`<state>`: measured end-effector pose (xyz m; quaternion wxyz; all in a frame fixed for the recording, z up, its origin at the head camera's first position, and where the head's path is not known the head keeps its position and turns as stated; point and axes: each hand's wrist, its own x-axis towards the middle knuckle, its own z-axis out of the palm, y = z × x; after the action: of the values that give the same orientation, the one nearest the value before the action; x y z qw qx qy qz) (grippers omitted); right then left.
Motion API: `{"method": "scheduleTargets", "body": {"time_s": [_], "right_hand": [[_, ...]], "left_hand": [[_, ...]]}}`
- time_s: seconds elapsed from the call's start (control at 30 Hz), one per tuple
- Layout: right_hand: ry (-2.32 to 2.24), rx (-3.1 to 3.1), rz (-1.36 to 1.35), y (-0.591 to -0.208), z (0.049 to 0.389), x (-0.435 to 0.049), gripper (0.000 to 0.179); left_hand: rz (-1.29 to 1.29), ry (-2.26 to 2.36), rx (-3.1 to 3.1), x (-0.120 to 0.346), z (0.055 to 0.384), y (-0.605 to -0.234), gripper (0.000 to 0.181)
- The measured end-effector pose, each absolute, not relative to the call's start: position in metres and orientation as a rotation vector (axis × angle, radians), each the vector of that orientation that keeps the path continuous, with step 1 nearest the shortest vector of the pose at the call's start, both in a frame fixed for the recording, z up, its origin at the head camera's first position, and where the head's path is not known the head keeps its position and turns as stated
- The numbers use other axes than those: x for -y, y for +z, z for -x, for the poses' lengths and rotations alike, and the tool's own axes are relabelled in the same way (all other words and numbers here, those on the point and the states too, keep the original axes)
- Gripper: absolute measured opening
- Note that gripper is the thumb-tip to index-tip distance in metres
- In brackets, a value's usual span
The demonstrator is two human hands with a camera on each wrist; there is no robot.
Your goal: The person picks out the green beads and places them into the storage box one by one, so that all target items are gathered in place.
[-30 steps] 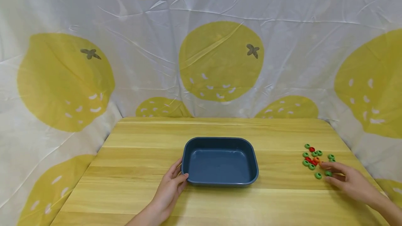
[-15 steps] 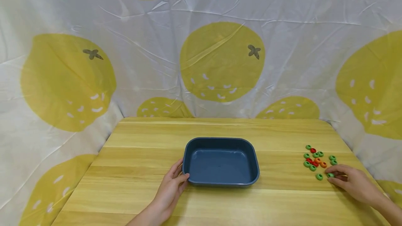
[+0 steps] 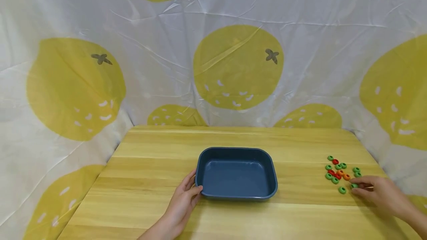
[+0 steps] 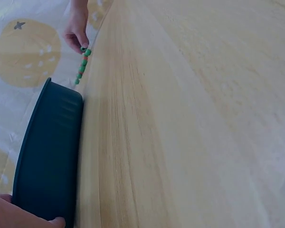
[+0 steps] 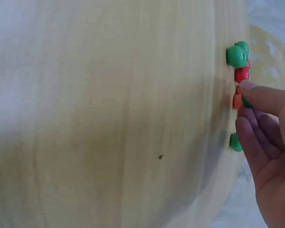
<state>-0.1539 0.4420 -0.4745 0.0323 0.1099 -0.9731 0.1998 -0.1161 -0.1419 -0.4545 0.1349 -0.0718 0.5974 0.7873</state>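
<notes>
A dark blue rectangular tray [image 3: 237, 197] sits on the table. My left hand [image 3: 181, 205] grips its left side, thumb over the rim and fingers along the outer wall; the left wrist view shows the tray's outside [image 4: 50, 152]. At the right, my right hand [image 3: 383, 193] pinches a green bead [image 3: 354, 186] between thumb and fingers, apparently just off the table. In the right wrist view this green bead [image 5: 246, 101] is mostly hidden by the thumb. Beside the fingertips lie several loose beads with holes: green beads [image 3: 342, 190], red beads [image 3: 335, 162] and orange beads [image 3: 347, 177].
The wooden table [image 3: 160, 166] stretches between the hands and to the back. Behind and beside it hangs a white cloth [image 3: 160, 58] printed with yellow lemons. Two green beads [image 3: 356, 169] lie close behind the right hand's fingers.
The right hand's fingers have closed on the green bead and raised it slightly. The left hand keeps its grip on the tray. The head view has shifted a little.
</notes>
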Motion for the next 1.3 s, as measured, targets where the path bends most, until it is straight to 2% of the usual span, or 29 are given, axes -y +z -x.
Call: {"method": "scheduleTargets", "body": {"time_s": [0.57,1.3], "right_hand": [[0.759,2.830,-0.642,-0.446,0.180,-0.400,0.024],[0.902,2.857,-0.826,-0.429,0.208,-0.342,0.019]], "left_hand": [[0.230,2.274,-1.776,0.139,0.116,-0.453,0.068],[0.227,2.270,-1.793,0.138,0.114,-0.455,0.068]]}}
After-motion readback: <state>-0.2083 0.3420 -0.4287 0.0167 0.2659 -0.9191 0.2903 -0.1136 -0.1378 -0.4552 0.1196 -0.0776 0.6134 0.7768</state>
